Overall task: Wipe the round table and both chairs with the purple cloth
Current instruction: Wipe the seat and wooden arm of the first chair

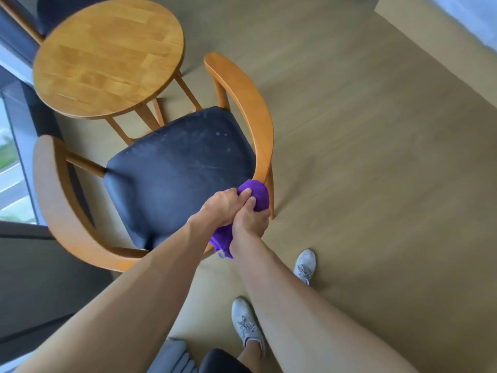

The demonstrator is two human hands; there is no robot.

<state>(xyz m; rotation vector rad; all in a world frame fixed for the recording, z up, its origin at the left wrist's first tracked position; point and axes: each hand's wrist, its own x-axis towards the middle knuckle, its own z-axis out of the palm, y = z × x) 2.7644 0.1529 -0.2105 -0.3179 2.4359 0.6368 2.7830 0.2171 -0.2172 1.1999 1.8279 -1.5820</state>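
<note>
The purple cloth (258,194) is bunched against the curved wooden backrest of the near chair (250,103), at its right rear corner. My left hand (222,207) and my right hand (251,218) both grip the cloth, close together; a loose end hangs below my wrists. The chair's dark padded seat (177,168) shows pale scuffs and dust. The round wooden table (107,57) stands beyond the chair. A second chair (48,14) with a dark seat sits behind the table, mostly hidden.
A tan floor (363,157) spreads to the right. A window and dark frame (16,146) run along the left. My two white shoes (246,323) stand just behind the near chair. A pale wall base (443,36) crosses the upper right.
</note>
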